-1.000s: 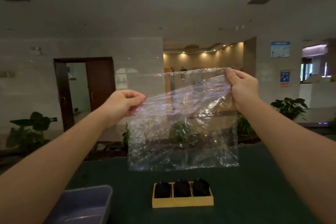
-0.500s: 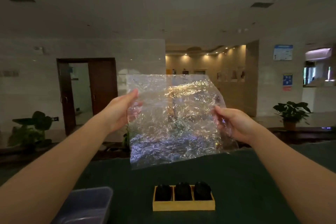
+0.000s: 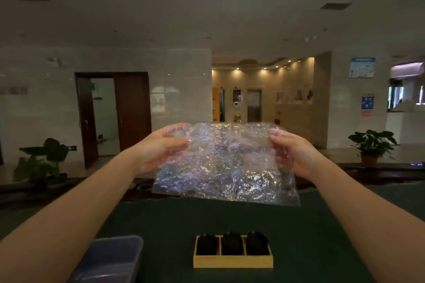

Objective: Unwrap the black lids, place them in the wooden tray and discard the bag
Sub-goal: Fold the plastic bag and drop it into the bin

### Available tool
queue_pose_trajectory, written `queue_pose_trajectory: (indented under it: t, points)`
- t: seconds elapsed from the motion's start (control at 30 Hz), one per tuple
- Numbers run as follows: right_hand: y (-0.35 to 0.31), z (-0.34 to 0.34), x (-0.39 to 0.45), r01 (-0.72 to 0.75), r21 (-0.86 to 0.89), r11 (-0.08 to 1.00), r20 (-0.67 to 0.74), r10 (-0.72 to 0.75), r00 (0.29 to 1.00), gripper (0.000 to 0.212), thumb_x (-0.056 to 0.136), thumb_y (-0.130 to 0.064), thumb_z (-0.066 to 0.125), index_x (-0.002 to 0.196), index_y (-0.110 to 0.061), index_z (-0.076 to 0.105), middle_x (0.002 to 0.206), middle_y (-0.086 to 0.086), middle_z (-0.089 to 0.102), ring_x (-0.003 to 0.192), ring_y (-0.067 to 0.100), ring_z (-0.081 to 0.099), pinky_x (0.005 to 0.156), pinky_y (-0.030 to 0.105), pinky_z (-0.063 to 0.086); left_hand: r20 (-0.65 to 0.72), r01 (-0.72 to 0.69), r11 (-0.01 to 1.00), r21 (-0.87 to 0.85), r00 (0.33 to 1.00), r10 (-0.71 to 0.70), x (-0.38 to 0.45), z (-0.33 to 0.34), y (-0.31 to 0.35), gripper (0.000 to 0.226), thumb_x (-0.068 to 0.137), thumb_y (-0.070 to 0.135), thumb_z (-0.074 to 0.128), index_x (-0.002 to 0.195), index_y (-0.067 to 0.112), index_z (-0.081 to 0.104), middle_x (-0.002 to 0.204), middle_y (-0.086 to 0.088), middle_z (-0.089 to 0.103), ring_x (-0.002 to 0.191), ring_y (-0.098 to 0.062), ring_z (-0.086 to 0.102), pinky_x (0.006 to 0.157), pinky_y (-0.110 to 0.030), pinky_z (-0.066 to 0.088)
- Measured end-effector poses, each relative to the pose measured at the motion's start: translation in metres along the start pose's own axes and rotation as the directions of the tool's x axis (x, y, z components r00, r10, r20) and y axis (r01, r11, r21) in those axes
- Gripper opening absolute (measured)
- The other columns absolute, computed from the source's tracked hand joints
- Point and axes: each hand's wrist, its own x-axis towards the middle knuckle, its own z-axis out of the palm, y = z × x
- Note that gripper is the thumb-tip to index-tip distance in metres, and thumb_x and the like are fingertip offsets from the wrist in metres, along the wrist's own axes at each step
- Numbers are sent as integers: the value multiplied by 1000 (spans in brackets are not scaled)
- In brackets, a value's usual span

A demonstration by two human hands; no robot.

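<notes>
A crinkled clear plastic bag (image 3: 226, 163) is stretched out flat in the air above the table. My left hand (image 3: 158, 147) pinches its upper left edge and my right hand (image 3: 292, 151) grips its upper right edge. Below, near the table's front, a wooden tray (image 3: 232, 261) with three compartments holds three black lids (image 3: 231, 243), one in each compartment.
A blue-grey plastic bin (image 3: 115, 257) stands at the front left of the dark green table (image 3: 310, 236). Beyond the table are potted plants (image 3: 371, 145), a dark wooden door (image 3: 132, 110) and a lit corridor.
Both hands lowered the bag and spread it wider and flatter. My right hand rose from the bag's lower right to its upper right edge. The camera tilted slightly.
</notes>
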Motion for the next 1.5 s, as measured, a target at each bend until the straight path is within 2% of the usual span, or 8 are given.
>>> queue_pose_trajectory:
  t: [0.23,0.4,0.5,0.67,0.93,1.17,1.33,1.5]
  points:
    - [4,-8,3,-31,2,1000,11,31,999,16,90,-16,63,104,-9,69,78,2,67,63,12,61,54,25,52,-48,100,994,-51,994,-102,0,4,-3,27,88,36,68,111,23,72,87,-2,69,69,-15,64,60,-28,55]
    - [6,-16,4,6,42,999,4,-6,1000,30,90,-4,59,118,-10,68,96,11,71,84,22,64,84,38,50,-125,12,1000,-4,992,-12,1,6,-5,18,92,29,64,96,21,79,82,2,62,66,-10,55,53,-18,51]
    - [2,-19,4,-9,55,998,23,7,1000,30,90,0,59,116,-11,70,88,8,74,72,16,68,66,28,56,-114,-51,998,27,992,54,0,4,-3,22,96,26,58,98,18,78,69,5,61,59,-7,56,53,-15,49]
    - [-4,-25,2,-4,68,998,23,3,1000,32,91,4,53,103,-13,77,87,8,76,70,15,67,66,29,57,-124,-85,994,69,988,93,-3,5,0,32,98,27,49,88,22,79,73,3,63,68,-7,60,60,-13,51]
    - [-11,-19,-2,65,96,993,-69,-59,996,15,95,0,52,97,-2,67,73,7,72,57,11,67,51,21,56,-20,-97,985,-139,995,96,-8,-1,7,38,97,7,49,127,28,63,94,-13,62,79,-27,53,70,-32,45]
    - [-12,-14,-8,55,135,989,-65,-46,997,24,93,-4,54,78,-11,71,69,7,72,57,18,70,50,30,58,21,-92,978,-186,995,98,-18,-3,11,41,95,1,47,60,17,62,70,-5,56,52,-12,51,49,-22,47]
    - [-16,-8,-11,101,52,994,-121,-94,988,33,87,-2,58,63,-21,71,79,7,67,60,20,67,48,31,55,46,-78,986,-144,995,86,-21,-1,12,41,93,-5,46,60,17,58,84,-14,55,69,-24,58,61,-32,52]
    - [-20,-4,-14,13,190,982,-183,22,983,11,85,-11,66,92,-15,72,85,7,74,70,23,72,47,30,58,11,-62,996,-62,998,63,-28,-1,14,36,94,4,49,76,24,74,86,0,70,72,-15,67,62,-26,54]
